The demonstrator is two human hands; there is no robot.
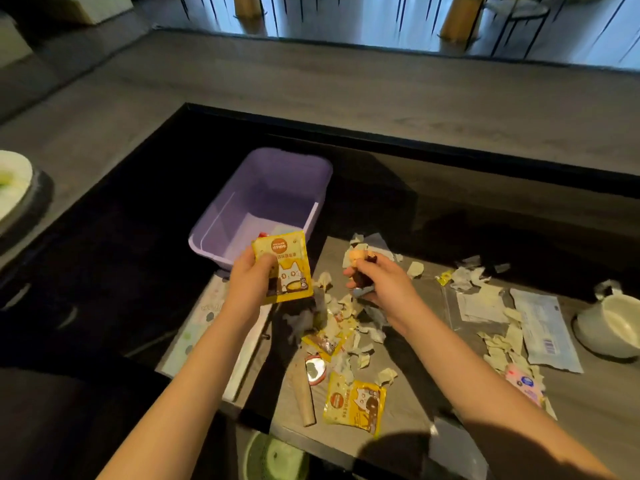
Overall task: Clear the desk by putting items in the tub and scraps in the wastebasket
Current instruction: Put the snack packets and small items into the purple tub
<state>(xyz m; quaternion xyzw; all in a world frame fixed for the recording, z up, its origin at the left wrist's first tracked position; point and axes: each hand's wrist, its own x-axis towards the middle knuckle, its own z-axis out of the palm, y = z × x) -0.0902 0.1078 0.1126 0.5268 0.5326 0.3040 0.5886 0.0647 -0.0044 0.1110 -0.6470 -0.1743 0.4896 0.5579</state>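
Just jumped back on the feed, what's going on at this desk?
The left-hand grip holds a yellow pouch at the near rim of the purple tub, not yet dropped in. The right-hand grip holds a small orange-topped item above the desk. Paper scraps, a second yellow pouch and a cardboard tube lie on the desk; a green wastebasket sits below its near edge.

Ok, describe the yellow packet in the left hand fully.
The yellow packet is a flat, glossy sachet printed with a white cartoon cat and an orange round logo; its text is unreadable. The left hand grips its left edge, thumb on the front, holding it upright, slightly tilted, by the near rim of the purple tub.
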